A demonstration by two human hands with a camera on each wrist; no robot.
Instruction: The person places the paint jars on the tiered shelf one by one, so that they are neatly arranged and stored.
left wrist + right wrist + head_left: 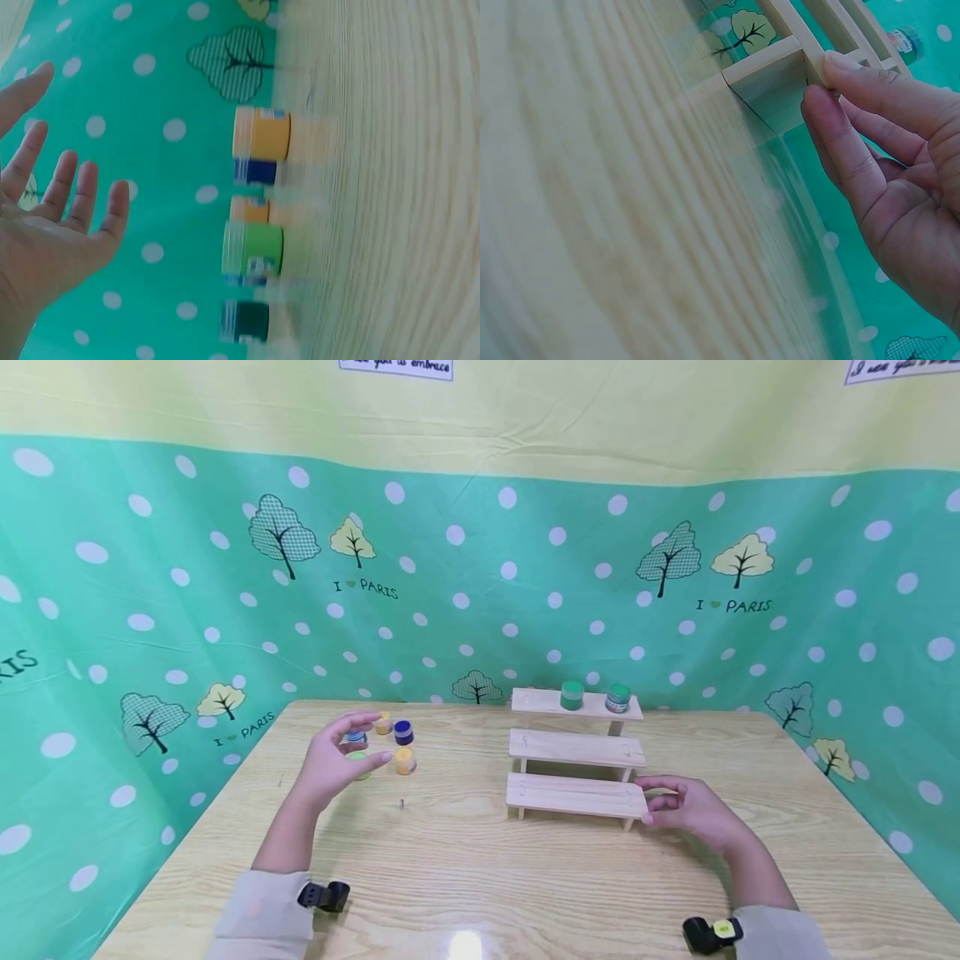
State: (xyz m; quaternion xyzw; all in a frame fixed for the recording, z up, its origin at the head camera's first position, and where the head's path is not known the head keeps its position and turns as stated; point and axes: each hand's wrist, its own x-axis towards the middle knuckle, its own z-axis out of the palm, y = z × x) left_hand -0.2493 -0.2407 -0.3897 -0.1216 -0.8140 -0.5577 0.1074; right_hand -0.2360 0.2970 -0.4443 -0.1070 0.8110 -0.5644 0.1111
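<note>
My left hand [336,764] hovers over a cluster of small paint jars at the left of the table, thumb and fingers spread with nothing held. Around it stand a light green jar [262,247], a dark blue jar [403,732], a blue jar [356,737] and two orange-yellow jars, the nearer orange-yellow jar [405,762] by the thumb tip. A dark green jar [251,322] appears in the left wrist view; my hand hides it in the head view. With thumb and fingertips, my right hand [693,814] pinches the right end of the lowest wooden shelf [573,795].
Behind the lowest shelf rise a middle shelf [573,747] and a top shelf [536,700]. Two green jars, a left one [572,696] and a right one [618,698], stand on the top shelf. A polka-dot curtain [480,577] hangs behind the wooden table [465,868].
</note>
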